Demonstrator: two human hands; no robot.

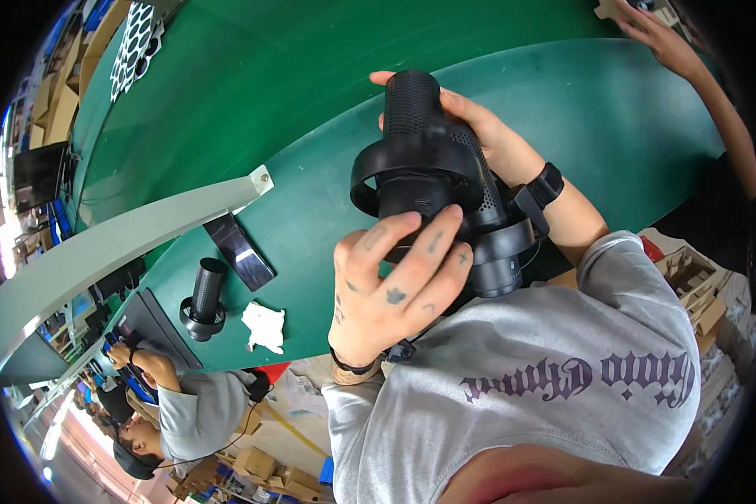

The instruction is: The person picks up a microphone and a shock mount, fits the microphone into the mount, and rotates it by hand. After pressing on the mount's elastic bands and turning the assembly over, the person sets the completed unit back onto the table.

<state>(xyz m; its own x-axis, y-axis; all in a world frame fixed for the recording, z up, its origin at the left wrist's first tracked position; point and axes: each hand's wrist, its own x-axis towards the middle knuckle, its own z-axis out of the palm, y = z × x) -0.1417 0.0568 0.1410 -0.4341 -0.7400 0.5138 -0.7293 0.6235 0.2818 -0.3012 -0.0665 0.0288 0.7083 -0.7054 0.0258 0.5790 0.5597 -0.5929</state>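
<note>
While the left hand's [399, 281] fingers rest on one black mesh cylinder's [412, 101] base [416, 195] (can't tell if they're pinching), the right hand's [491, 139] wrap it from behind, above the table [580, 118]. Probably stiff, hefty; I'd grip the mesh, not the ring [371, 164].

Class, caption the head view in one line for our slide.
Left hand and right hand hold two black devices over a green table, a phone lying nearby.

Big green table [311, 210], grey bar [126, 241] across left; pale floor [317, 368] with yellow line [294, 429]; brown boxes [707, 296] at right; bright white lamp [51, 443] on left
</note>
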